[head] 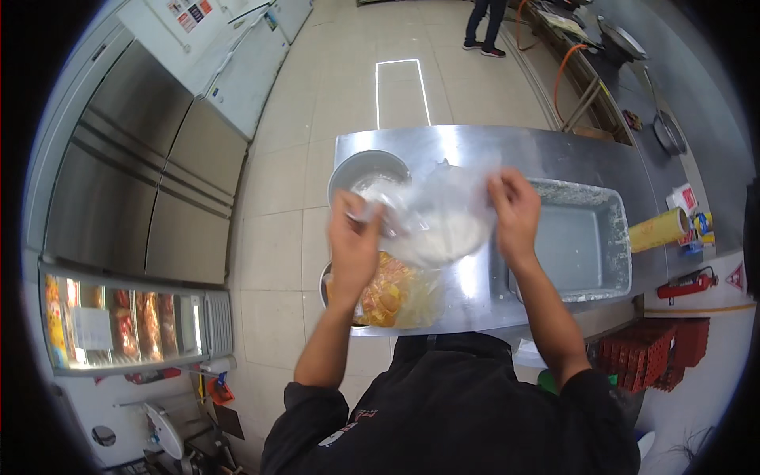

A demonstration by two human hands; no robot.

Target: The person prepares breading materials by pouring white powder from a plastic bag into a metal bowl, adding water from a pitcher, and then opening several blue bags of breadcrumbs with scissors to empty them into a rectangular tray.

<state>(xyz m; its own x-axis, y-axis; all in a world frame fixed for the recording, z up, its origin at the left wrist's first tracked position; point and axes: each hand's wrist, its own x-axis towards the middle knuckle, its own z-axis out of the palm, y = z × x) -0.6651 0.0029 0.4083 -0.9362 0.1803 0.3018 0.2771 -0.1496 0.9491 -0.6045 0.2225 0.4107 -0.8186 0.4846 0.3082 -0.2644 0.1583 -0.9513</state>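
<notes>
A clear plastic bag (448, 231) with white powder in its lower part hangs between my hands over the steel table (534, 151). My left hand (355, 243) pinches one side of its mouth, and my right hand (515, 214) grips the opposite upper edge. Behind my left hand stands a round grey metal pot (344, 172) with white powder inside. Near my left wrist lies a plastic bag of yellow-orange food (386, 294), partly over a bowl whose contents I cannot make out. Right of my right hand is a grey rectangular tub (570, 249), its rim smeared with white.
A roll of plastic film (659, 230) lies right of the tub. Red crates (644, 353) are stacked below at the right, under a fire extinguisher (689, 283). Steel refrigerators (136, 160) line the left wall. Another person (485, 27) stands beyond the table.
</notes>
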